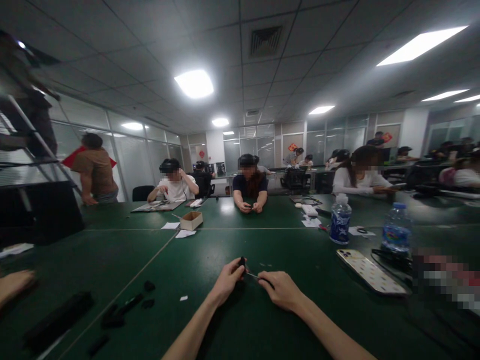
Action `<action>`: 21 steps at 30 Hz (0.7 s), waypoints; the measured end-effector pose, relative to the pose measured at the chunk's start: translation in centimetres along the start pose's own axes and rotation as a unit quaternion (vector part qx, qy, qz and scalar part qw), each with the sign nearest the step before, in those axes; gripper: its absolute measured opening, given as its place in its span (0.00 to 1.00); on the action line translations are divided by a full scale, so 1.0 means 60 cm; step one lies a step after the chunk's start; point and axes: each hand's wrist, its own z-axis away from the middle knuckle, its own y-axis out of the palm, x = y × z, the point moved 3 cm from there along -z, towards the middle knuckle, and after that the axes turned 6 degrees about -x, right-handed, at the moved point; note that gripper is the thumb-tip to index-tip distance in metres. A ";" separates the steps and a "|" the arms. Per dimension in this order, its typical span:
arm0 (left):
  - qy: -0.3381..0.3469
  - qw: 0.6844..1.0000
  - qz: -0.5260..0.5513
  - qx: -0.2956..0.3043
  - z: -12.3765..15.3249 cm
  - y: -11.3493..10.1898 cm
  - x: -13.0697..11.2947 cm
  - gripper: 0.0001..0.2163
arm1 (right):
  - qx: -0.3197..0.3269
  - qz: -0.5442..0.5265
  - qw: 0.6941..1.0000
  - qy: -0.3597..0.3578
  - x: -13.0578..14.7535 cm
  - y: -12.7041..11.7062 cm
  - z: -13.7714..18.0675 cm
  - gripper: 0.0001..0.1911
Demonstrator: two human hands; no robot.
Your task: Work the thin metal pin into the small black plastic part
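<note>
Over the green table (262, 315), my left hand (227, 281) pinches a small black part (242, 261) between thumb and fingers. The part's exact kind is too small to tell. My right hand (282, 290) is closed on a thin tool with a metal shaft and a dark handle, which looks like a screwdriver (252, 275). Its shaft points left, with the tip close to the black part; whether they touch I cannot tell. Several loose black pieces (131, 303) lie on the table to the left of my arms, near a small white scrap (183, 298).
A long black object (60, 320) lies at the left, near another person's hand (15, 287). At the right are a phone (371, 272), two water bottles (340, 220) and cables. A small open box (191, 220) and papers stand farther back. People sit across the table.
</note>
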 end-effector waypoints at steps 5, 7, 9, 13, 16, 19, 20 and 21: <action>0.004 1.000 -0.004 0.001 -0.002 0.001 -0.001 0.20 | -0.010 0.015 1.000 0.006 -0.004 0.004 0.000 0.15; 0.006 1.000 -0.007 -0.001 -0.003 0.001 -0.002 0.20 | -0.013 0.023 1.000 0.006 -0.005 0.005 -0.001 0.15; 0.003 1.000 -0.009 -0.003 -0.003 0.001 -0.003 0.20 | -0.014 0.028 1.000 0.004 -0.006 0.005 -0.001 0.15; -0.012 1.000 -0.006 -0.004 -0.002 0.000 -0.002 0.20 | -0.011 0.033 0.999 -0.009 -0.006 0.004 -0.001 0.15; -0.018 1.000 0.013 -0.009 -0.001 0.000 0.001 0.21 | -0.003 0.030 0.999 -0.021 -0.006 0.001 0.000 0.15; -0.023 0.999 0.025 -0.014 -0.001 0.000 0.006 0.22 | 0.002 0.028 0.999 -0.026 -0.008 0.001 0.000 0.16; -0.024 0.999 0.026 -0.014 -0.001 0.000 0.007 0.22 | 0.002 0.029 0.999 -0.025 -0.008 0.002 0.000 0.16; -0.024 0.999 0.025 -0.015 -0.002 -0.001 0.008 0.22 | 0.001 0.029 0.999 -0.024 -0.008 0.003 0.000 0.16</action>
